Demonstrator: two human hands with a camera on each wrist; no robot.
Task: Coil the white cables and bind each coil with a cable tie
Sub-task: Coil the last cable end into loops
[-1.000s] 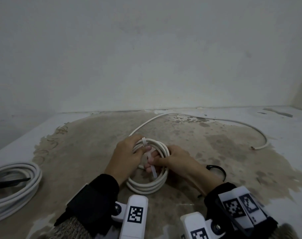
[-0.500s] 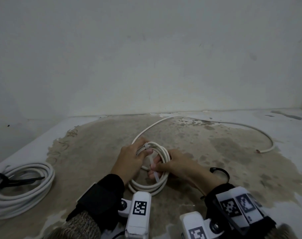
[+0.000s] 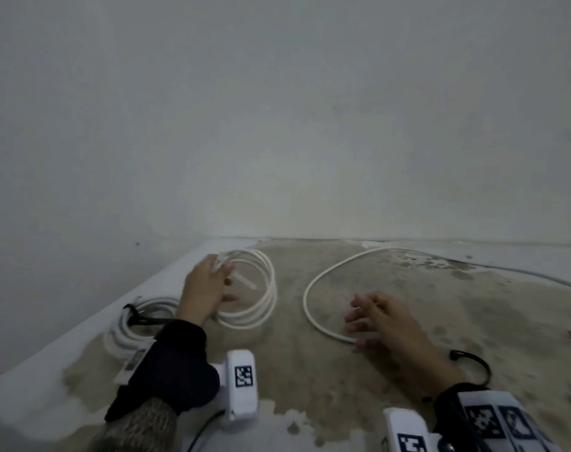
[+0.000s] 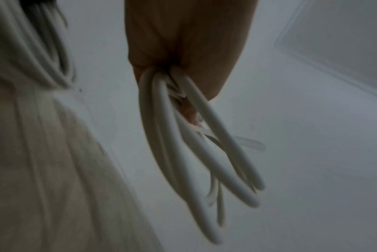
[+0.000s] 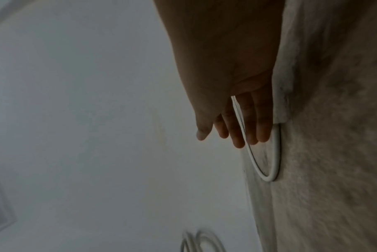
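My left hand (image 3: 205,288) grips a coil of white cable (image 3: 261,295) at its top, where a white cable tie (image 3: 243,279) binds it, and holds it lifted above the floor at the left. The left wrist view shows the coil's loops (image 4: 204,153) hanging from my curled fingers (image 4: 183,51). My right hand (image 3: 375,316) is spread, fingers straight, just over a loose white cable (image 3: 310,295) that curves across the stained floor. Those straight fingers (image 5: 243,126) and the loose cable (image 5: 267,162) also show in the right wrist view.
Another coil of white cable (image 3: 130,334), bound with a black tie (image 3: 137,316), lies on the floor by the left wall. A black cable tie (image 3: 473,367) lies looped near my right wrist. The wall stands close behind.
My right hand let go of the tie's tail and moved right over the loose cable. My left hand lifted the bound coil and carried it left, toward the other coil.
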